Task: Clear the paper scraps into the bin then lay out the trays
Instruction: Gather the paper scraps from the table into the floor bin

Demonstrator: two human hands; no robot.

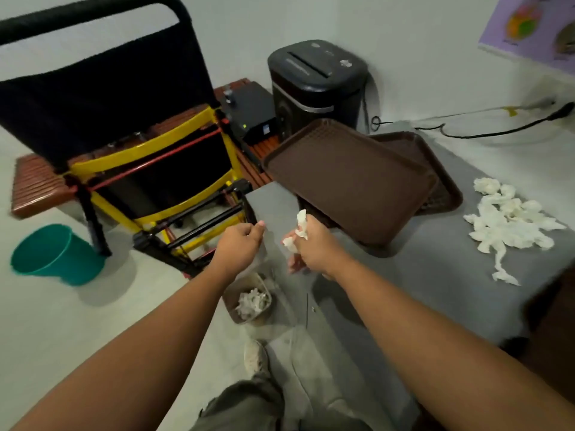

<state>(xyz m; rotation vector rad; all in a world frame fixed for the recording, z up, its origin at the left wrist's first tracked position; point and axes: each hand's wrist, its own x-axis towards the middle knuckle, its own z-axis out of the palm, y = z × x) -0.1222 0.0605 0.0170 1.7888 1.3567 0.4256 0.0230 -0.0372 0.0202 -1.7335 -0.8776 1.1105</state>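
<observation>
Right hand — fingers pinch paper scrap; bin below.

You have matt plastic trays with grid-textured faces, crumpled white paper scraps on the matt grey cloth-covered table, a semi-gloss black plastic shredder, and a yellow-painted metal chair frame.

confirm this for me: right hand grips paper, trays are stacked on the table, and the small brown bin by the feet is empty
No. The bin is not empty: the head view shows white scraps lying in it. The rest holds: the right hand grips paper, and the trays are stacked on the table.
</observation>
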